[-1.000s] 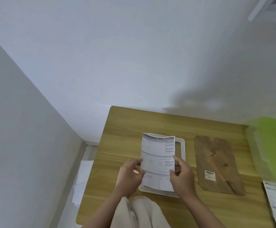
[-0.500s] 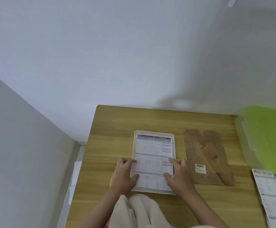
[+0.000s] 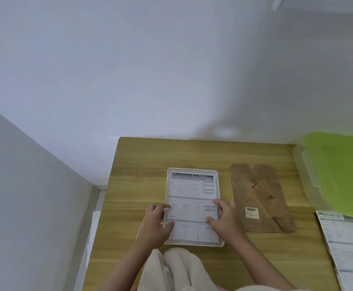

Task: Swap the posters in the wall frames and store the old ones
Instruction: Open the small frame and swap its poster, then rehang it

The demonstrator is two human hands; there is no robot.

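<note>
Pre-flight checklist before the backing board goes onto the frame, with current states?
1. Printed sheet lies inside the white frame, edges within the rim: ok.
2. Sheet flat, no lifted corner: cannot tell; bottom edge looks slightly wavy.
3. Left hand and right hand press the sheet's sides, so both are busy: not ok for picking up the board.
4. Brown backing board lies beside the frame on the right, unobstructed: ok.
5. Board's stand side faces up: ok.

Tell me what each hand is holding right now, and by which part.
Nothing is gripped. Both the left hand and right hand press the printed sheet flat into the white frame, fingers on its lower side edges.
</note>
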